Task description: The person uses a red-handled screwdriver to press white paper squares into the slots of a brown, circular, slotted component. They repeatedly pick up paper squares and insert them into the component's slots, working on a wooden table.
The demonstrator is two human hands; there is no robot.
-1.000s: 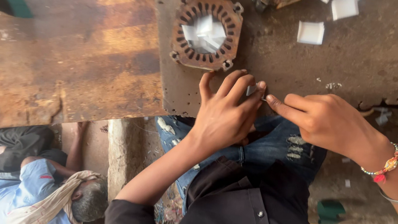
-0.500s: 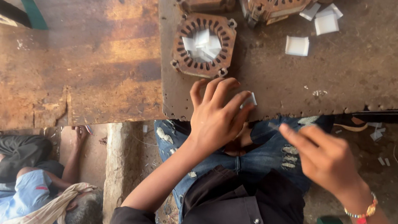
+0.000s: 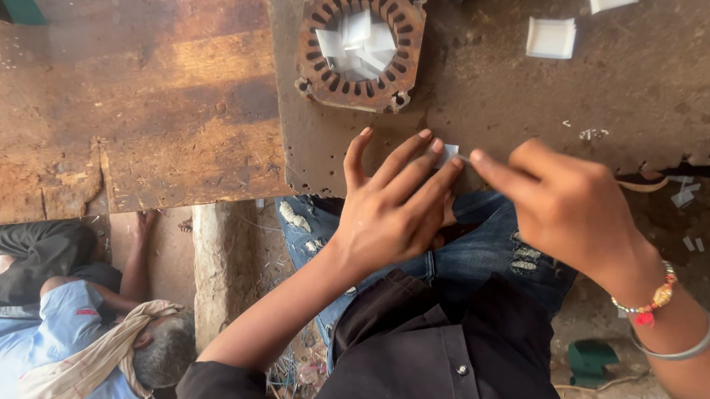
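Soft, warm daylight falls evenly, with a brighter patch on the wooden board [image 3: 119,62] left of the left hand [image 3: 394,209]. Shadows stay faint. Fingers look slightly blurred; edges bend mildly.

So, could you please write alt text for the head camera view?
Two bare hands, left hand and right hand, pinch a small white paper piece at the edge of a rusty metal table. A slotted round motor stator holding white paper strips lies beyond.

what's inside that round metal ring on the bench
White paper pieces sit bunched in the ring centre. Whatever lies beneath them is covered.
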